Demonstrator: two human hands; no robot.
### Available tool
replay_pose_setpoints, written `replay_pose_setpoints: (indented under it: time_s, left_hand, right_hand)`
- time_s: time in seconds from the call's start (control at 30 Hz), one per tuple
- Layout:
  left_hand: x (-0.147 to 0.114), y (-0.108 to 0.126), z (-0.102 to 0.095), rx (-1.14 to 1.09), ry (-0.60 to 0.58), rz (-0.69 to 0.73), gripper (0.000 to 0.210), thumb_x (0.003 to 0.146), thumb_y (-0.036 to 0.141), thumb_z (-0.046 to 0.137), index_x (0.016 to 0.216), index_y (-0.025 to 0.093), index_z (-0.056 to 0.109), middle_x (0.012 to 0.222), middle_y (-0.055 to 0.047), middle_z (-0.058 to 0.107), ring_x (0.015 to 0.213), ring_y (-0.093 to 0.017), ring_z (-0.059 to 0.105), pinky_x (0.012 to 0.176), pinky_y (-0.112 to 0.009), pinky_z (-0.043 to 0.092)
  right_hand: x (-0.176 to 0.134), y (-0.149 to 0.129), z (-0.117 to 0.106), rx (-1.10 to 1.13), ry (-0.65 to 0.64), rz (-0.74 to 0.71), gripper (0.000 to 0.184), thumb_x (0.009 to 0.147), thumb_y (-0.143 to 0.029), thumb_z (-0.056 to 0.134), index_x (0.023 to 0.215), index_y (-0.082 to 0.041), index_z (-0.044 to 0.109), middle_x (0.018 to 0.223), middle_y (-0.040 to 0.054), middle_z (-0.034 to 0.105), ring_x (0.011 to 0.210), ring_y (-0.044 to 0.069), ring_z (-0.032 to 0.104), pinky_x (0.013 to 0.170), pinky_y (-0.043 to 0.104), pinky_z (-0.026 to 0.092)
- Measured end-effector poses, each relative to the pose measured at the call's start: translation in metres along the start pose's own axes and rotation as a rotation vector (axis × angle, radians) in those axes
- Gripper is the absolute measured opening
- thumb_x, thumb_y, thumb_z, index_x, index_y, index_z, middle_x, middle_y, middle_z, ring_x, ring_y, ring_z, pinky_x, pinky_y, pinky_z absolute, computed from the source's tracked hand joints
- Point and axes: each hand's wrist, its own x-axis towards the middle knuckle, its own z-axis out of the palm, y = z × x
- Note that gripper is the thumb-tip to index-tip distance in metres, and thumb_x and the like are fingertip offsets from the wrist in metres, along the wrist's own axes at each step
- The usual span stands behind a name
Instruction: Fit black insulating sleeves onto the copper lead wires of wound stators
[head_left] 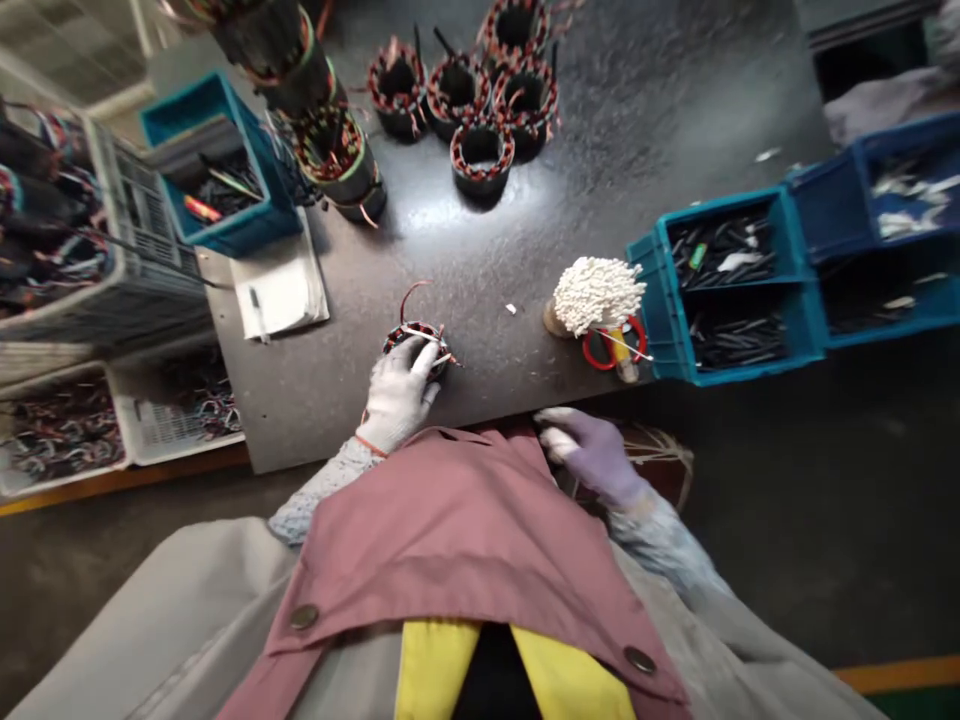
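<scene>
My left hand [401, 393], in a white glove, grips the near rim of a wound motor stator [415, 328] that stands on the table near its front edge. A thin white strip lies across the top of that stator by my fingertips, and a reddish wire curves up from its far side. My right hand [596, 452], in a purple glove with white fingers, is below the table edge beside the pink apron [465, 520]. Its fingers are curled, and what they hold, if anything, is hidden.
Several stators [482, 160] stand at the back, with stacked ones [341, 165] to their left. A bundle of white sticks [600, 292] and red-handled scissors [598, 350] are beside blue bins [739, 375] at right. A blue box [225, 235], papers [281, 285] and crates [142, 210] are at left.
</scene>
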Motion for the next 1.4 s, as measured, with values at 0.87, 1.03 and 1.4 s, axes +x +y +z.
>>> replay_pose_setpoints:
  time_s: [0.87, 1.03, 1.4]
  left_hand:
    - [-0.022, -0.050, -0.075, -0.812, 0.047, -0.069, 0.028, 0.083, 0.040, 0.063, 0.103, 0.023, 0.074, 0.112, -0.006, 0.076, 0.108, -0.025, 0.069, 0.100, -0.044, 0.057]
    - [-0.020, -0.069, -0.075, -0.804, 0.570, -0.198, 0.025, 0.087, 0.033, 0.059, 0.108, 0.024, 0.070, 0.111, -0.005, 0.074, 0.105, -0.022, 0.070, 0.096, -0.042, 0.059]
    - [0.065, -0.060, 0.036, -0.150, 0.056, 0.054, 0.050, 0.089, 0.022, 0.052, 0.138, 0.022, 0.061, 0.140, -0.011, 0.063, 0.125, -0.030, 0.059, 0.109, -0.047, 0.047]
  right_hand:
    - [0.090, -0.007, 0.118, 0.870, 0.099, 0.434, 0.033, 0.055, -0.029, 0.085, 0.081, -0.018, 0.068, 0.063, -0.0063, 0.062, 0.055, 0.006, 0.053, 0.048, 0.018, 0.036]
    - [0.096, -0.002, 0.122, 0.852, 0.050, 0.450, 0.028, 0.059, -0.027, 0.082, 0.082, -0.018, 0.070, 0.066, -0.0044, 0.064, 0.058, 0.008, 0.057, 0.048, 0.018, 0.039]
    - [0.103, -0.005, 0.128, 0.344, 0.050, 0.213, 0.037, 0.078, -0.033, 0.071, 0.111, -0.017, 0.070, 0.079, 0.0005, 0.072, 0.061, 0.013, 0.067, 0.055, 0.025, 0.054]
